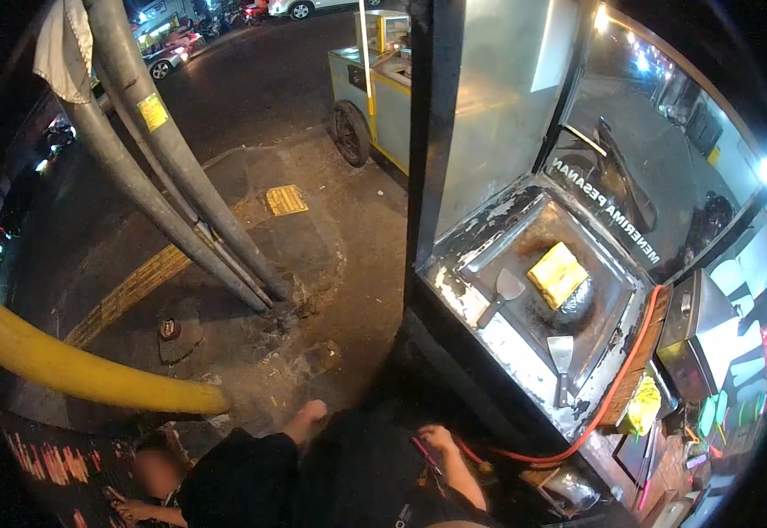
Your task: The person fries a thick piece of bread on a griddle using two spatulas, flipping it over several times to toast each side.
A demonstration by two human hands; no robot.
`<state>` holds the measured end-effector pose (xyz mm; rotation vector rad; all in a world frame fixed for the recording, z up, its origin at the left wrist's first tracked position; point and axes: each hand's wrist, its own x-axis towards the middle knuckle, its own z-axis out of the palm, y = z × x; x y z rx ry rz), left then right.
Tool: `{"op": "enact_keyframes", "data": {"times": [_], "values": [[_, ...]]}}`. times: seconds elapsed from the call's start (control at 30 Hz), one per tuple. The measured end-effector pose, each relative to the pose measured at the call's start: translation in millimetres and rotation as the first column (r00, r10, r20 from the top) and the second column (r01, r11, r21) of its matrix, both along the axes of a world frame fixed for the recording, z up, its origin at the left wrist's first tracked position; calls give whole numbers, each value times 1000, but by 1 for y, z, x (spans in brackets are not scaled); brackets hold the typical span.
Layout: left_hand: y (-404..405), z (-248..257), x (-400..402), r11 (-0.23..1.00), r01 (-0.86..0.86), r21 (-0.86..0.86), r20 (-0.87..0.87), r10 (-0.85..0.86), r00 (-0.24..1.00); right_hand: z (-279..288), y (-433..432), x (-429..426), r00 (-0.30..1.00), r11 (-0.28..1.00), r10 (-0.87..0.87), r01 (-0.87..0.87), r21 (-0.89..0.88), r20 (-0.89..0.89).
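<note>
My left hand (312,412) is low in the view beside my dark clothing, seemingly holding nothing, its fingers too unclear to read. To its right, my right hand (435,437) is curled by a slim pink-edged thing (424,451); whether I grip it cannot be told. On the flat metal griddle (530,228), a yellow-browned, squarish piece of food (558,275) lies right of centre. A wide metal spatula with a dark handle (509,284) rests at the griddle's left side. Another metal spatula (561,356) lies across its near edge. Neither hand touches the griddle or spatulas.
An orange-red hose (621,376) curves around the griddle's right and near sides. Metal poles (179,165) and a yellow pipe (93,366) stand left. Another person (159,468) is at lower left. A metal box (683,330) and yellow cloth or bag (644,406) sit right.
</note>
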<state>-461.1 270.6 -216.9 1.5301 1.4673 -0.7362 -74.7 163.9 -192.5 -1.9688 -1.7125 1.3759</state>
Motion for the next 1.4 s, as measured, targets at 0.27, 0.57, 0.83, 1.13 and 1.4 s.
{"op": "enact_keyframes", "data": {"times": [0.27, 0.57, 0.83, 1.13, 1.4], "values": [[-53, -43, -81, 972, 236, -20, -40, -236, 971, 13, -4, -17, 894, 878, -437, 400, -262, -101], [29, 29, 51, 916, -391, 84, 310, 349, 884, -38, -43, -3, 781, 756, -623, 588, -286, -41], [26, 14, 97, 978, -90, 187, 427, 1, 904, -31, -63, -15, 647, 675, -737, 695, -247, -192], [15, 18, 51, 995, -62, 76, 253, 41, 967, 6, -63, -12, 529, 603, -797, 695, -391, -290], [-2, 2, 37, 991, 48, 121, 225, -75, 972, -29, -59, -7, 840, 834, -531, 497, -237, -107]]}}
